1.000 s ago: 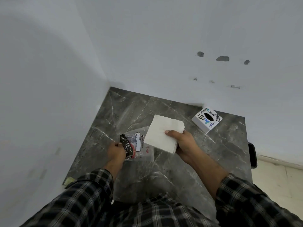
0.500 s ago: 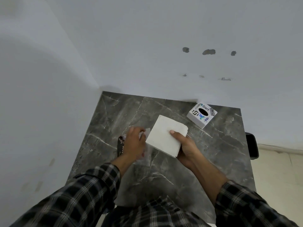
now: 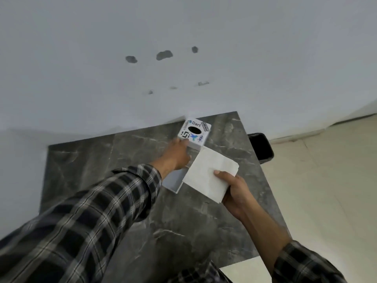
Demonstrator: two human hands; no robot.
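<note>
My left hand (image 3: 177, 153) reaches across the grey marble table (image 3: 102, 160) and grips the near left edge of a white box lid (image 3: 194, 134) that has stickers and a black oval hole. Under my left wrist lies an open white box base (image 3: 174, 181), apart from the lid. My right hand (image 3: 234, 193) holds a stack of white paper napkins (image 3: 210, 176) over the table's right side, thumb on top. The napkins hide the right part of the box base.
White walls close in the table at the back and left. A black object (image 3: 262, 148) sits just past the table's right edge. Pale floor tiles (image 3: 326, 190) lie to the right.
My left hand left the packet at the table's left and reached to the sticker box at the back right. The box's base now shows separately. The view swung right; the packet is out of sight.
</note>
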